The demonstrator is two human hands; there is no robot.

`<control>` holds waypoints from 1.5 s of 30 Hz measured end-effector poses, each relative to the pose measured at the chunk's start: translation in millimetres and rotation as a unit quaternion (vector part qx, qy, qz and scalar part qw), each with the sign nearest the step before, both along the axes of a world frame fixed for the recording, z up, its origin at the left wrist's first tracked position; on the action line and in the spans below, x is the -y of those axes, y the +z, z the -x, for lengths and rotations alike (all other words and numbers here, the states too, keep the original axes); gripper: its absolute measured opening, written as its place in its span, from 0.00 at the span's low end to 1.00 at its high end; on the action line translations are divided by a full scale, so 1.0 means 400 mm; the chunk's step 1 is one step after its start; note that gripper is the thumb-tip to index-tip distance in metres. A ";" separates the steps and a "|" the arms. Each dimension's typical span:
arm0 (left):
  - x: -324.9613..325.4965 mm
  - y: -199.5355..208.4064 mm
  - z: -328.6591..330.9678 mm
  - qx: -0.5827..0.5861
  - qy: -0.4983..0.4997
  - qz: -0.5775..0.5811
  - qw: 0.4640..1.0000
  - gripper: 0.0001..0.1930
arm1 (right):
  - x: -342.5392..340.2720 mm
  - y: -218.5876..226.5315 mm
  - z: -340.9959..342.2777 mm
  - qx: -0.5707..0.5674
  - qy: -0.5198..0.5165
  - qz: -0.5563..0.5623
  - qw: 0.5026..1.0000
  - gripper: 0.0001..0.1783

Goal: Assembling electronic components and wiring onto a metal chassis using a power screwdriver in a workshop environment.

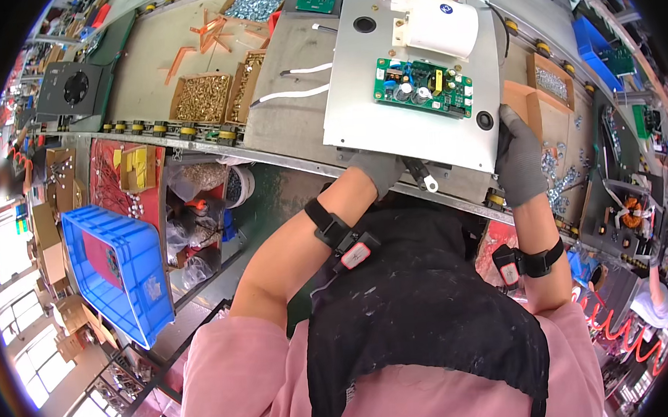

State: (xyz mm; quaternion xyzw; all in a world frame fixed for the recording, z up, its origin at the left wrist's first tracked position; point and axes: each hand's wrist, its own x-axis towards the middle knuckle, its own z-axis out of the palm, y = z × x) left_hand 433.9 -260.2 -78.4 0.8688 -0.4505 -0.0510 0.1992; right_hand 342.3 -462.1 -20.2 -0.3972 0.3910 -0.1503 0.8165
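A flat, light grey metal plate (367, 122) rests tilted on the bench in front of me. On it sit a green circuit board (419, 100) and a large white cylindrical component (445, 26). My right hand (522, 159), in a grey glove, grips the plate's right edge near its lower corner. My left hand (381, 170), gloved too, is at the plate's near edge; its fingers are hidden beneath. Beside it a short black cable with a metal ring lug (428, 180) pokes out from under the plate. White wires (296, 94) stick out on the left side.
Boxes of brass fasteners (203, 98) and silver screws (255, 4) stand on the left, near copper strips (212, 34). To the right are a cardboard tray (552, 80) and loose screws (562, 179). Rollers (188, 132) edge the bench. A blue crate (120, 267) stands lower left.
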 end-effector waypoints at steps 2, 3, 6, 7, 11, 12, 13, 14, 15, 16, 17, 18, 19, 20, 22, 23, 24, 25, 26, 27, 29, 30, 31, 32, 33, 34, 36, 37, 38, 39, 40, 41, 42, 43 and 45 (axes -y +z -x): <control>0.006 -0.004 0.000 -0.015 0.023 -0.005 1.000 0.14 | 0.021 -0.040 0.014 0.005 0.016 -0.023 1.000 0.16; 0.011 -0.009 -0.004 -0.014 0.024 0.008 1.000 0.14 | 0.025 -0.067 0.021 0.006 0.007 0.025 1.000 0.16; 0.023 -0.030 -0.010 -0.007 0.023 0.041 0.999 0.14 | 0.002 -0.133 0.066 -0.077 0.086 0.241 0.964 0.16; 0.027 -0.039 -0.010 -0.004 0.023 0.050 0.998 0.14 | -0.018 -0.146 0.084 -0.194 0.146 0.395 0.886 0.16; 0.028 -0.073 -0.007 -0.011 0.024 0.081 0.996 0.14 | -0.139 -0.155 0.133 -0.183 0.394 0.536 0.723 0.23; 0.026 -0.079 -0.005 -0.013 0.025 0.086 0.996 0.14 | -0.159 -0.153 0.122 -0.191 0.400 0.540 0.716 0.23; 0.024 -0.083 -0.003 -0.014 0.023 0.092 0.995 0.14 | -0.176 -0.151 0.110 -0.136 0.408 0.615 0.661 0.23; 0.021 -0.085 -0.002 -0.015 0.022 0.096 0.995 0.14 | -0.183 -0.148 0.096 -0.050 0.386 0.702 0.596 0.24; 0.020 -0.087 -0.002 -0.017 0.022 0.103 0.994 0.14 | -0.186 -0.146 0.086 -0.057 0.394 0.712 0.579 0.22; 0.018 -0.087 -0.003 -0.023 0.021 0.112 0.993 0.13 | -0.182 -0.145 0.077 -0.086 0.423 0.695 0.575 0.22; 0.016 -0.086 -0.005 -0.029 0.019 0.124 0.992 0.13 | -0.171 -0.145 0.072 -0.080 0.403 0.735 0.540 0.21; 0.014 -0.085 -0.006 -0.035 0.017 0.137 0.990 0.13 | -0.160 -0.147 0.072 -0.055 0.374 0.782 0.497 0.19; 0.011 -0.082 -0.008 -0.040 0.016 0.149 0.988 0.13 | -0.139 -0.149 0.070 -0.071 0.381 0.774 0.500 0.19; 0.009 -0.079 -0.009 -0.046 0.014 0.166 0.985 0.13 | -0.124 -0.153 0.074 -0.027 0.389 0.729 0.563 0.16; 0.000 -0.071 -0.009 -0.043 0.015 0.176 0.983 0.13 | -0.117 -0.165 0.082 0.021 0.394 0.678 0.620 0.15; -0.005 -0.067 -0.006 -0.015 0.017 0.149 0.989 0.13 | -0.127 -0.170 0.092 -0.019 0.461 0.375 0.804 0.16; -0.008 -0.066 -0.003 -0.018 0.025 0.136 0.990 0.13 | -0.129 -0.170 0.102 -0.095 0.463 0.035 0.880 0.18; -0.010 -0.064 -0.001 0.014 0.023 0.117 0.993 0.13 | -0.173 -0.184 0.108 0.031 0.406 -0.112 0.907 0.22; -0.012 -0.066 0.001 0.051 0.020 0.118 0.991 0.13 | -0.188 -0.189 0.109 0.030 0.408 -0.107 0.906 0.22; -0.011 -0.067 0.004 0.044 0.023 0.092 0.995 0.13 | -0.198 -0.186 0.112 0.032 0.390 -0.113 0.913 0.24; -0.003 -0.075 0.005 0.094 0.018 0.070 0.993 0.14 | -0.201 -0.179 0.114 0.016 0.378 -0.057 0.924 0.28; 0.000 -0.080 0.006 0.094 0.021 0.061 0.993 0.14 | -0.193 -0.174 0.116 0.026 0.374 -0.056 0.926 0.28; 0.004 -0.085 0.007 0.055 0.027 0.043 0.997 0.14 | -0.181 -0.168 0.117 -0.013 0.407 0.012 0.913 0.28; 0.009 -0.089 0.008 0.016 0.031 0.027 0.999 0.14 | -0.164 -0.162 0.118 -0.059 0.422 0.081 0.901 0.27; 0.011 -0.094 0.009 0.019 0.030 0.028 0.999 0.14 | -0.153 -0.167 0.115 -0.107 0.470 0.119 0.868 0.23; 0.012 -0.094 0.011 0.031 0.033 0.044 0.998 0.14 | -0.145 -0.172 0.113 -0.102 0.478 0.115 0.865 0.23; 0.012 -0.095 0.014 0.050 0.039 0.059 0.996 0.14 | -0.131 -0.200 0.105 -0.063 0.497 0.449 0.740 0.20; 0.013 -0.094 0.018 0.027 0.043 0.075 0.996 0.14 | -0.111 -0.219 0.094 -0.068 0.485 0.464 0.739 0.20; 0.011 -0.093 0.021 0.004 0.049 0.090 0.995 0.15 | -0.087 -0.238 0.082 -0.025 0.432 0.609 0.664 0.18; 0.014 -0.091 0.026 0.015 0.046 0.153 0.987 0.16 | -0.058 -0.256 0.071 0.020 0.365 0.735 0.571 0.17; 0.013 -0.091 0.027 0.014 0.051 0.170 0.984 0.17 | -0.033 -0.281 0.054 0.024 0.359 0.781 0.510 0.15; 0.015 -0.091 0.033 -0.005 0.050 0.175 0.983 0.17 | -0.016 -0.306 0.034 0.038 0.332 0.827 0.452 0.14; 0.014 -0.092 0.037 -0.024 0.051 0.173 0.983 0.18 | -0.003 -0.323 0.023 -0.047 0.361 0.816 0.449 0.14; 0.012 -0.094 0.044 -0.052 0.053 0.167 0.983 0.18 | -0.001 -0.338 0.010 -0.182 0.420 0.731 0.506 0.15; -0.005 -0.106 0.051 -0.144 0.059 0.160 0.975 0.19 | -0.014 -0.347 0.007 -0.099 0.335 0.829 0.437 0.15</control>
